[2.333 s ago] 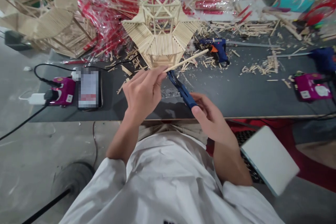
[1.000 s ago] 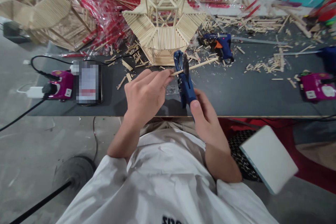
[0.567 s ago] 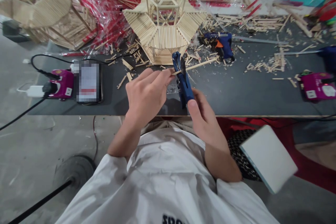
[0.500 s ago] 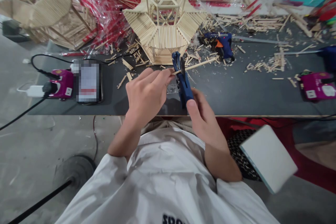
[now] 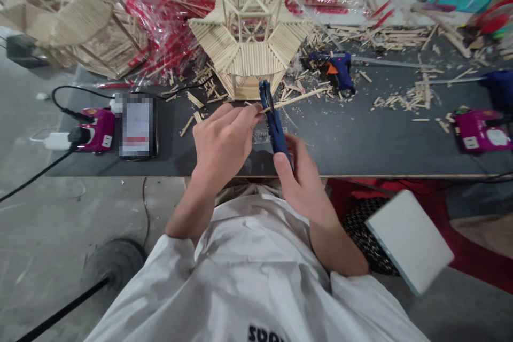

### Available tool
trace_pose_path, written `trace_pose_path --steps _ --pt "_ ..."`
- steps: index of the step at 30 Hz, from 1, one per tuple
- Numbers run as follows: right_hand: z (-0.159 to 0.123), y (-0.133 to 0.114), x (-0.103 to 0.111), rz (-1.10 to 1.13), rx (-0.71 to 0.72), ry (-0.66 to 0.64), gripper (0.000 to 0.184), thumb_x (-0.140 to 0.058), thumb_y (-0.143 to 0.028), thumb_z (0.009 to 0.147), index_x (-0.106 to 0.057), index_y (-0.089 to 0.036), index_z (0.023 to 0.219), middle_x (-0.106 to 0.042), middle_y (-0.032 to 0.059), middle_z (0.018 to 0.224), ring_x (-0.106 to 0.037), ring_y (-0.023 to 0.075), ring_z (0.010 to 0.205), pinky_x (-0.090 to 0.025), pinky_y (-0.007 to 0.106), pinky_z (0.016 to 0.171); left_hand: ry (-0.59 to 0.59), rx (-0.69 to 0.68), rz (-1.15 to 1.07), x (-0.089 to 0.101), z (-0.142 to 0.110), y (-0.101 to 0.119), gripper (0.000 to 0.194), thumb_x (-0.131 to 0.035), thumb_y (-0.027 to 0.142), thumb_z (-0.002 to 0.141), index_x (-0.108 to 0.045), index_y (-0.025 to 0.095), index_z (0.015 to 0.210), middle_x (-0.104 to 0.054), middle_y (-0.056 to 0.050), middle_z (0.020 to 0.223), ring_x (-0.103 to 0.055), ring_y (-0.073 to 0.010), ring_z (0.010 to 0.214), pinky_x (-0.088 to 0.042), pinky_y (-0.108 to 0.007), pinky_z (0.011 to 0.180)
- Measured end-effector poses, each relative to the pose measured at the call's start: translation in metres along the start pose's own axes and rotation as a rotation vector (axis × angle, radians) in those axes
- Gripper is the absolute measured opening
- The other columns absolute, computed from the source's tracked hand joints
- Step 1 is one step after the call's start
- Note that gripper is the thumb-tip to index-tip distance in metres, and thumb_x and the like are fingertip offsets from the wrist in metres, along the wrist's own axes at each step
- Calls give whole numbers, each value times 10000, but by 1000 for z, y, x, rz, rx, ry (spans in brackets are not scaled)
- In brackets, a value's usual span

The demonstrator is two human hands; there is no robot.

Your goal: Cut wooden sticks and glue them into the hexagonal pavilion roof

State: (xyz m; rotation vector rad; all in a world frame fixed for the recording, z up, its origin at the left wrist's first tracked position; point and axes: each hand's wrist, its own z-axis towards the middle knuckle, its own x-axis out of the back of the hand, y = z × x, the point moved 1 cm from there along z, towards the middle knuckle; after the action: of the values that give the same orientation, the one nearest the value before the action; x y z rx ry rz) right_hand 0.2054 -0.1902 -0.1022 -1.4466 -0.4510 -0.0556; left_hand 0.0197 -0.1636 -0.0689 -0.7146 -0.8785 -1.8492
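Observation:
My left hand (image 5: 223, 139) is closed, its thumb and fingers pinching one end of a thin wooden stick (image 5: 306, 96). The rest of the stick slants up to the right, above the table. Around the handles of blue hand shears (image 5: 276, 131) my right hand (image 5: 300, 179) is wrapped, the thumb on top. The jaws of the shears sit across the stick just beside my left fingertips, and the handles are pressed close together. Behind both hands stands a pavilion-like model (image 5: 250, 59) built of wooden sticks, with a slatted roof and an open frame on top.
A blue glue gun (image 5: 340, 71) lies right of the model among stick offcuts (image 5: 409, 97). Plastic-wrapped stick bundles (image 5: 160, 26) line the back. At left are a phone (image 5: 137, 125) and a purple power adapter (image 5: 98, 129); another purple adapter (image 5: 481, 131) is at right.
My right hand has shifted slightly left with the shears, and their handles have come closer together. My left hand stays almost in place on the stick.

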Motion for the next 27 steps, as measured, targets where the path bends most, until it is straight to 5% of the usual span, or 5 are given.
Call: trace_pose_path --steps 13,27 --pt "-1 -9 -2 -131 35 -29 484 -559 -462 1059 -461 -208 1459 -597 179 1470 -565 322 1397 -456 550 1178 -13 4 -24 1 -1 -3 285 -475 332 1104 -743 235 1095 -801 -45 935 -677 -189 851 -445 -298 736" --pt "2 -3 6 -77 -1 -57 462 -552 -492 1058 -495 -226 1432 -648 150 1389 -640 299 1250 -508 510 1102 -7 -12 -35 1 -1 -2 324 -452 360 1113 -750 237 1147 -802 -49 920 -689 -193 864 -487 -299 759"
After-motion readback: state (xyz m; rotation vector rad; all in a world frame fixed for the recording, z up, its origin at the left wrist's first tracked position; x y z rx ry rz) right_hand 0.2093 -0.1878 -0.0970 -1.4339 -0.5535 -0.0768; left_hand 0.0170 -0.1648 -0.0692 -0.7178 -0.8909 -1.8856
